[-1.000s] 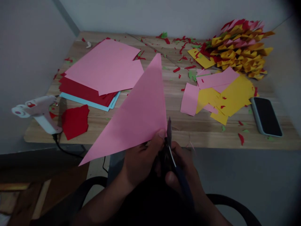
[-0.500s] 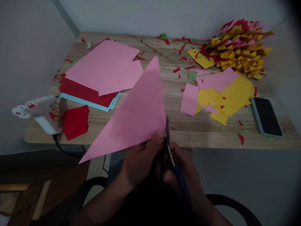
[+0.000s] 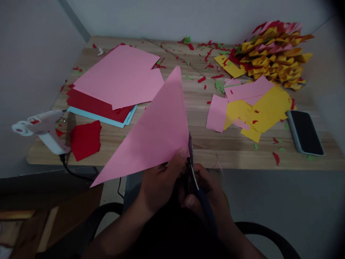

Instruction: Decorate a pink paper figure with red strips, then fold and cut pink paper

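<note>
A pink triangle of folded paper (image 3: 153, 133) is pinched in my left hand (image 3: 164, 180), thumb on top near its lower right corner. My right hand (image 3: 207, 194) is closed round the dark handles of a pair of scissors (image 3: 192, 158). The blades point away from me and lie along the paper's right edge, just beside my left thumb. How much of the paper sits between the blades I cannot tell. Shadow and the dark clothing behind hide part of the handles and some fingers.
Pink sheets (image 3: 118, 77) lie on red sheets (image 3: 99, 104) and blue ones. A glue gun (image 3: 48, 129) stands by a red paper piece (image 3: 85, 140) at left. Yellow offcuts (image 3: 269, 111), a phone (image 3: 306, 132) and a folded-paper bundle (image 3: 277, 54) are at right. Scraps litter the table (image 3: 161, 158).
The scissors have shifted slightly left, closer against the paper's right edge, and their blades look narrower together. My left hand and the pink paper have hardly moved.
</note>
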`<control>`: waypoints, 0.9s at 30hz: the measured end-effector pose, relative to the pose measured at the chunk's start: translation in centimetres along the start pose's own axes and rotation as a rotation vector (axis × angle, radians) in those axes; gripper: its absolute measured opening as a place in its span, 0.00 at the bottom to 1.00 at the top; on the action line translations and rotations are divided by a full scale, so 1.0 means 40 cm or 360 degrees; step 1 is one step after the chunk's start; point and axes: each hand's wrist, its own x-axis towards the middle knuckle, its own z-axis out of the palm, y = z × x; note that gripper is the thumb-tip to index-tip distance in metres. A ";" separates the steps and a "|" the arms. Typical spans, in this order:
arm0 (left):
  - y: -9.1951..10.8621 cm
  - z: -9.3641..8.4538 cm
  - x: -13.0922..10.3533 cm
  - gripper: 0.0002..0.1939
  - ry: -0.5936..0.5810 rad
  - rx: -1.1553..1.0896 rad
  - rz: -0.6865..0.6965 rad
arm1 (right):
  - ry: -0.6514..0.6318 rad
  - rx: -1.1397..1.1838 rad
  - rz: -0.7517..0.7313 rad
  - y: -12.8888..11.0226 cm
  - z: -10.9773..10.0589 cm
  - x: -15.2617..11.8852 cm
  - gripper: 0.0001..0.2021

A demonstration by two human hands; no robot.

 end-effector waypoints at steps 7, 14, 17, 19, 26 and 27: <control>-0.005 -0.001 0.003 0.19 -0.0029 -0.0028 -0.0020 | 0.0032 -0.0027 0.0049 -0.008 0.003 0.001 0.18; -0.005 -0.001 0.007 0.19 -0.0008 -0.0092 -0.0058 | 0.0143 -0.0062 0.0061 0.001 0.004 0.003 0.18; -0.010 -0.002 0.008 0.20 -0.0011 -0.0131 -0.0097 | 0.0133 -0.0024 0.0030 -0.001 0.009 0.003 0.19; -0.011 -0.001 0.005 0.21 -0.0077 -0.0154 -0.0149 | 0.0089 0.0013 0.0018 -0.009 0.012 0.005 0.20; 0.015 0.014 -0.019 0.23 -0.0026 -0.0134 -0.0213 | 0.0036 0.0022 -0.0063 -0.034 0.017 0.018 0.20; 0.017 0.014 -0.020 0.22 0.0004 -0.0127 -0.0216 | 0.0040 0.0014 -0.0071 -0.034 0.017 0.018 0.20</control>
